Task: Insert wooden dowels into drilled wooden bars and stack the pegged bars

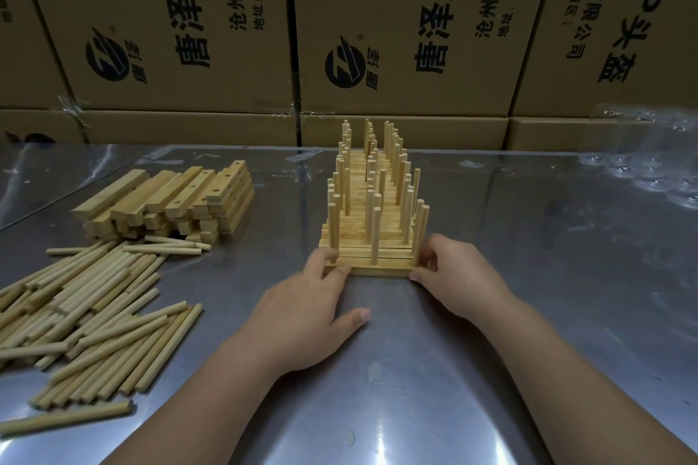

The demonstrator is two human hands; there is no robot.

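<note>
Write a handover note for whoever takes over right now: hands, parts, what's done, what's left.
Left hand: fingers rest on the left end of the front bar, thumb free on the table.
Right hand: fingers curled round that bar's right end.
Done: stack of pegged bars mid-table; the front bar, three dowels in, sits at its near edge.
Left: pile of drilled bars and loose dowels at the left.

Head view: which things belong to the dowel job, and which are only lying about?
Job: pegged stack, drilled bars, loose dowels, left hand and right hand at the stack's front ends.
Lying about: cardboard boxes behind, clear plastic at far right.
</note>
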